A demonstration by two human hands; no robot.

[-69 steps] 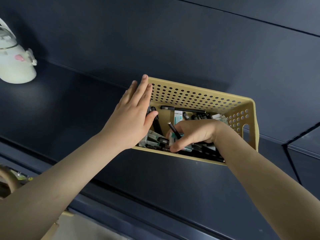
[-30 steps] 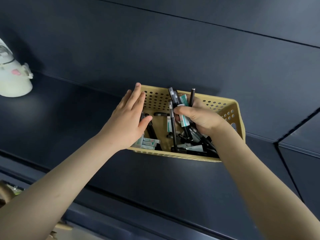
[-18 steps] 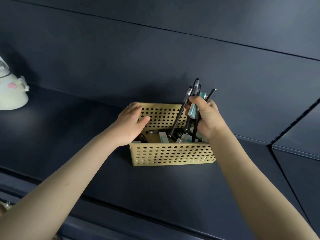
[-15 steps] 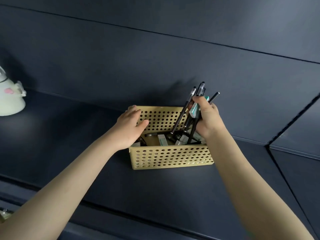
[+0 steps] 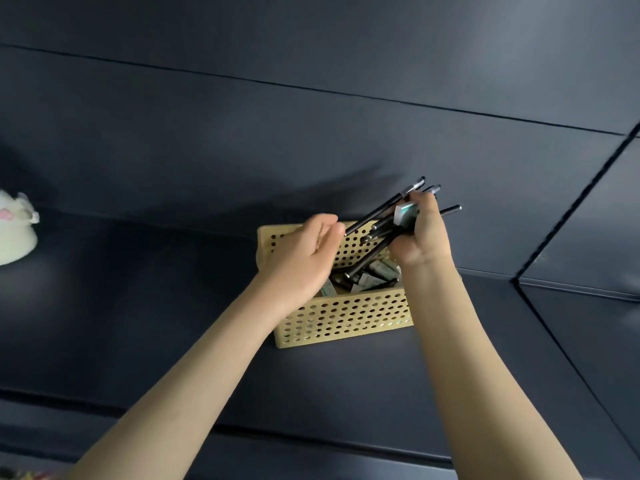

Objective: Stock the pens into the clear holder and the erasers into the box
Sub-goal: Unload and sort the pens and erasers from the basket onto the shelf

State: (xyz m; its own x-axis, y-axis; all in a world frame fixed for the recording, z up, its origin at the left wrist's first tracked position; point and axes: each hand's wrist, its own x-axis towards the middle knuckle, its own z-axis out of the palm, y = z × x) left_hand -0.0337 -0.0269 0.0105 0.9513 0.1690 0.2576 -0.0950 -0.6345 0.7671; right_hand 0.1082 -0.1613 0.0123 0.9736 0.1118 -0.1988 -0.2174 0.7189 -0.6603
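Where the dark blue back panels [image 5: 311, 150] meet the equally dark shelf [image 5: 138, 323], a yellow perforated basket [image 5: 346, 320] is seen standing on the shelf surface, close to the rear wall. Two bare forearms [image 5: 194, 382] are extended upward from the lower edge of the view toward it. At the far left edge, well apart from the basket, a white rounded vessel [image 5: 14, 237] with a pink mark is partly cut off by the frame. The left hand [image 5: 304, 261] is held above the left part of the basket, its palm turned toward the right and its fingers loosely curled. Nothing is gripped in it, and whether its fingertips touch the lower end of the nearest pen cannot be told. The right hand [image 5: 424, 237] is raised over the right part of the basket, and its fingers are closed around a bundle of black pens [image 5: 377, 225]. The bundle is tilted so that its upper ends point up and to the right, while the lower ends reach down toward the inside of the basket. A small white and green eraser [image 5: 403, 214] is pinched together with the bundle, at the upper side of the hand. Further dark pens [image 5: 389, 283] and several packaged erasers [image 5: 377, 271] are seen lying on the basket floor, between the two wrists.
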